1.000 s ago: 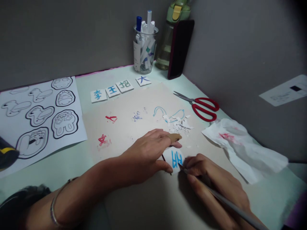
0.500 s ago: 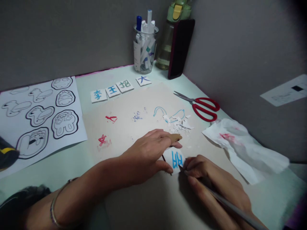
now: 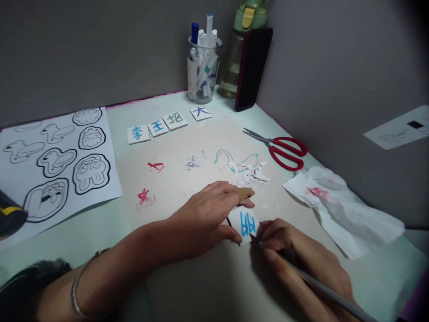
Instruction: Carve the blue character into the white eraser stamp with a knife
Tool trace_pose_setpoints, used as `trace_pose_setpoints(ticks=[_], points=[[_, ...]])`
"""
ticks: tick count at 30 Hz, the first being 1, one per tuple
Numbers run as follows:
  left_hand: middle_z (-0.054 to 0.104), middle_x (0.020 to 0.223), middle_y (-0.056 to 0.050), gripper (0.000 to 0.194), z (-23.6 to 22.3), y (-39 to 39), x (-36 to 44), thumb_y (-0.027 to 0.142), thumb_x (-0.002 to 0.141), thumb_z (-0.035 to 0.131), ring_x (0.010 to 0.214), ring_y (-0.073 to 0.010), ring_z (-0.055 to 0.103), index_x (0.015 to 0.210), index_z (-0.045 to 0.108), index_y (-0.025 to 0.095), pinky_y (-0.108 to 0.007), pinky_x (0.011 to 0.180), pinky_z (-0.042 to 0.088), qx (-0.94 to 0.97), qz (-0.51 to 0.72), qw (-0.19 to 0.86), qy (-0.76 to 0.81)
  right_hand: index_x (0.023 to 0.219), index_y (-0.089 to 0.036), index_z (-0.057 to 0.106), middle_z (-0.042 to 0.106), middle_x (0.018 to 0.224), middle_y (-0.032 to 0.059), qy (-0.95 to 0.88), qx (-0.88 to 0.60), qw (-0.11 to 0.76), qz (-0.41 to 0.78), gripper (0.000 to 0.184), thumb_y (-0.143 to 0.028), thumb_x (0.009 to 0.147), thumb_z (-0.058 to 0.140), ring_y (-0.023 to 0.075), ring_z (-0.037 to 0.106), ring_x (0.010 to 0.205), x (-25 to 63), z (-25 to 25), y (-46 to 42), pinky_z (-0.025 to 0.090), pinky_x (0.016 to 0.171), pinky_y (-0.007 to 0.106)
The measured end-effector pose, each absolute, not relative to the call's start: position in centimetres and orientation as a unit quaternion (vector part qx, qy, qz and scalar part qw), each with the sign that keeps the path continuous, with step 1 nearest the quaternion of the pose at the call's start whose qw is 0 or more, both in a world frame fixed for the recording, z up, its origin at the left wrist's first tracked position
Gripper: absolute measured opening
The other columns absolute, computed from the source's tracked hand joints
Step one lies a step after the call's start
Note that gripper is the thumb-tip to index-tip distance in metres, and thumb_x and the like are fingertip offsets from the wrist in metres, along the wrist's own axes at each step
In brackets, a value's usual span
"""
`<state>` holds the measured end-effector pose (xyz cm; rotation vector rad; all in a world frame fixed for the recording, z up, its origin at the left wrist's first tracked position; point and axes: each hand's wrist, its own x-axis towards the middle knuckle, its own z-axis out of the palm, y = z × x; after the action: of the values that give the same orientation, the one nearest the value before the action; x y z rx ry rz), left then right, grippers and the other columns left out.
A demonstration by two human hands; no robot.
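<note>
My left hand (image 3: pixel 208 214) presses down on a small white tile (image 3: pixel 247 223) bearing a blue character, thumb and fingers pinching its left edge; one fingertip is wrapped in tan tape. My right hand (image 3: pixel 301 259) grips a thin grey carving tool (image 3: pixel 321 288), its tip touching the tile's lower right edge. Both hands rest on a beige cardboard sheet (image 3: pixel 187 147) marked with red and blue ink stains. White shavings (image 3: pixel 250 174) lie just beyond the tile.
Several finished character tiles (image 3: pixel 157 126) line the sheet's far edge. Red scissors (image 3: pixel 281 147) and a crumpled, red-stained tissue (image 3: pixel 338 205) lie to the right. A printed outline sheet (image 3: pixel 56 156) sits at left. A glass of pens (image 3: pixel 203 67), a bottle (image 3: pixel 236 53) and a phone (image 3: pixel 251 67) stand at the back.
</note>
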<state>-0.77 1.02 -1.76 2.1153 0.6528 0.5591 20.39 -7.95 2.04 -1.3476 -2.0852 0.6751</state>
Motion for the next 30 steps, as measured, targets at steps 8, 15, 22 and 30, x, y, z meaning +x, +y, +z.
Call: trace_pose_setpoints(ticks=[8, 15, 22, 30], points=[[0.058, 0.146, -0.01, 0.062, -1.5, 1.2, -0.8, 0.027, 0.084, 0.084, 0.136, -0.0287, 0.049, 0.138, 0.056, 0.023, -0.046, 0.116, 0.039, 0.839, 0.216, 0.429, 0.256, 0.088, -0.026, 0.06, 0.071, 0.082, 0.0002, -0.714, -0.558, 0.356, 0.228, 0.015, -0.014, 0.094, 0.056, 0.0168, 0.072, 0.079, 20.5, 1.8, -8.5, 0.057, 0.064, 0.023], [0.057, 0.148, -0.011, 0.063, -1.9, 1.2, -0.8, 0.032, 0.082, 0.086, 0.137, -0.0292, 0.048, 0.138, 0.056, 0.022, -0.046, 0.115, 0.039, 0.84, 0.222, 0.423, 0.257, 0.115, -0.03, 0.068, 0.079, 0.094, 0.0016, -0.753, -0.543, 0.354, 0.114, 0.029, -0.01, 0.096, 0.058, 0.0188, 0.076, 0.078, 21.2, 0.2, -8.4, 0.061, 0.071, 0.03], [0.057, 0.147, -0.012, 0.07, -1.9, 1.1, -0.7, 0.031, 0.081, 0.087, 0.136, -0.0306, 0.05, 0.141, 0.052, 0.022, -0.047, 0.115, 0.04, 0.843, 0.226, 0.415, 0.257, 0.128, -0.025, 0.063, 0.077, 0.113, 0.0082, -0.79, -0.488, 0.351, 0.123, 0.04, -0.01, 0.09, 0.067, 0.0238, 0.072, 0.097, 20.4, -0.6, -7.3, 0.061, 0.078, 0.038], [0.055, 0.149, -0.012, 0.062, -1.9, 1.1, -0.8, 0.031, 0.08, 0.088, 0.136, -0.0295, 0.05, 0.133, 0.058, 0.021, -0.046, 0.114, 0.042, 0.84, 0.232, 0.417, 0.258, 0.112, -0.021, 0.064, 0.073, 0.098, 0.0058, -0.802, -0.463, 0.347, 0.147, 0.028, -0.004, 0.091, 0.065, 0.021, 0.065, 0.09, 20.1, -0.5, -7.3, 0.056, 0.072, 0.033]])
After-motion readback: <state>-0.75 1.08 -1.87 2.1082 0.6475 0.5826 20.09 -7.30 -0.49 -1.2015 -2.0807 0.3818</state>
